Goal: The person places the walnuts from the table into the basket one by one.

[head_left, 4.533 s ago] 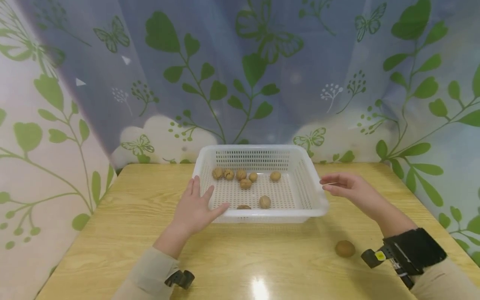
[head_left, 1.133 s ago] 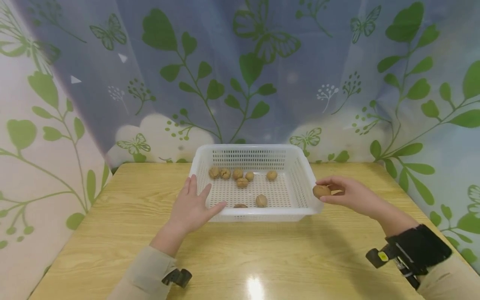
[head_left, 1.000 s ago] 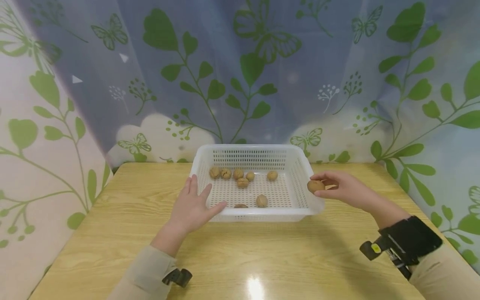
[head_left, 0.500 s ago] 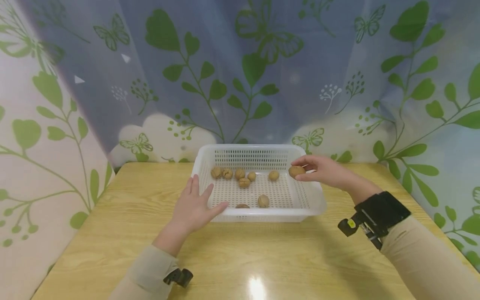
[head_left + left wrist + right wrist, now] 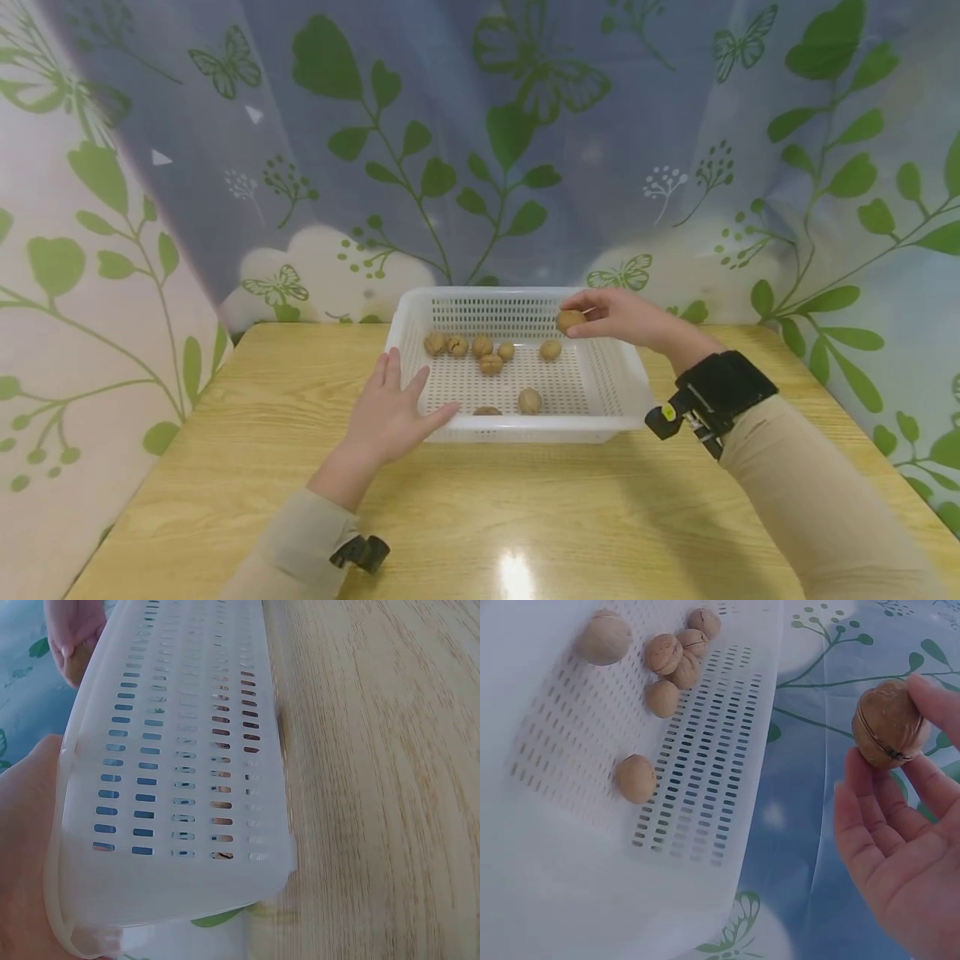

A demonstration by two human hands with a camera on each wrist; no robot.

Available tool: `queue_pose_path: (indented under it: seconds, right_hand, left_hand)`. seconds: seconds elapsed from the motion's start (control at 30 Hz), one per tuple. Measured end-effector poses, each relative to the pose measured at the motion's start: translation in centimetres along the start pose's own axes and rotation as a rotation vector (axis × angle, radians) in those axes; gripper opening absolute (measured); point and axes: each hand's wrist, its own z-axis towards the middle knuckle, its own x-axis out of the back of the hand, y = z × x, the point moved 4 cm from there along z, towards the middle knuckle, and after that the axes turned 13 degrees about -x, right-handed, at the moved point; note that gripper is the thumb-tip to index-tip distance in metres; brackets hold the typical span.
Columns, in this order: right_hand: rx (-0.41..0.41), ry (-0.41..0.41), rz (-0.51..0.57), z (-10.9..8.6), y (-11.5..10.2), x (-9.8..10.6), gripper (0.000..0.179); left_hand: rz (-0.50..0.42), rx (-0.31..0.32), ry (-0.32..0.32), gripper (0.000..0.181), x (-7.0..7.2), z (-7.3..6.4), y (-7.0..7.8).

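A white perforated plastic basket [image 5: 525,422] stands on the table with several walnuts in it. Most of those, such as one walnut [image 5: 491,364], lie toward its back left; another walnut [image 5: 529,401] sits near the front wall. My right hand [image 5: 622,317] pinches a brown walnut [image 5: 889,724] between thumb and fingertips, above the back right part of the basket. Its seam shows plainly in the right wrist view. At the basket's front left corner my left hand [image 5: 386,417] rests on the rim, fingers spread and fairly straight. Part of one walnut [image 5: 487,411] is hidden behind the front wall.
The light wooden table [image 5: 450,517] extends in front of and beside the basket. Close behind it hangs a blue curtain [image 5: 420,167] printed with leaves and butterflies, and similar cloth covers both sides.
My right hand picked up the walnut that lay on the table at the right, then carried it left and inward over the basket. My left hand has stayed at the rim.
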Motion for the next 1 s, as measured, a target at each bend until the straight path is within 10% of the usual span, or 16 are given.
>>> queue_pose_path:
  seconds: [1.0]
  right_hand:
    - [-0.094,0.118,0.203,7.2,1.4,-0.9,0.055]
  left_hand:
    - [-0.004,0.008,0.004,0.087,0.1,-0.1,-0.1]
